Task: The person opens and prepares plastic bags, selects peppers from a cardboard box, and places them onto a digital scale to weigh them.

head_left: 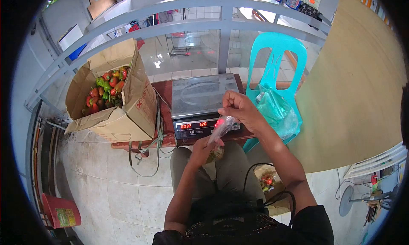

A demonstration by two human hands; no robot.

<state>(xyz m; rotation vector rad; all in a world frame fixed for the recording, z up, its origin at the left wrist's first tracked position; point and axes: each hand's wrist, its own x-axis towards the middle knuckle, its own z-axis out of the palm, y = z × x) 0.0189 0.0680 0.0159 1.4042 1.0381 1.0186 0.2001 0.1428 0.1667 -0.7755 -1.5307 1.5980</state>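
Observation:
A clear plastic bag (220, 130) stretches between my two hands above my lap. My right hand (242, 111) pinches its upper end, just in front of the scale's platform. Lower down, my left hand (202, 151) is wrapped round the bag's neck. Greenish contents (216, 154) show in the bag's bottom part, too unclear to name. Behind the bag stands a digital weighing scale (200, 98) with a bare metal platform. Its red display (194, 126) is lit, and part of the front panel is hidden by the bag and my right hand.
A cardboard box (138, 102) of red and green peppers (106, 89) stands left of the scale on a dark red table (164, 136). At right, a turquoise chair (299, 60) holds plastic bags (277, 113). More peppers (267, 182) lie low by my right leg. A metal railing (187, 25) runs behind.

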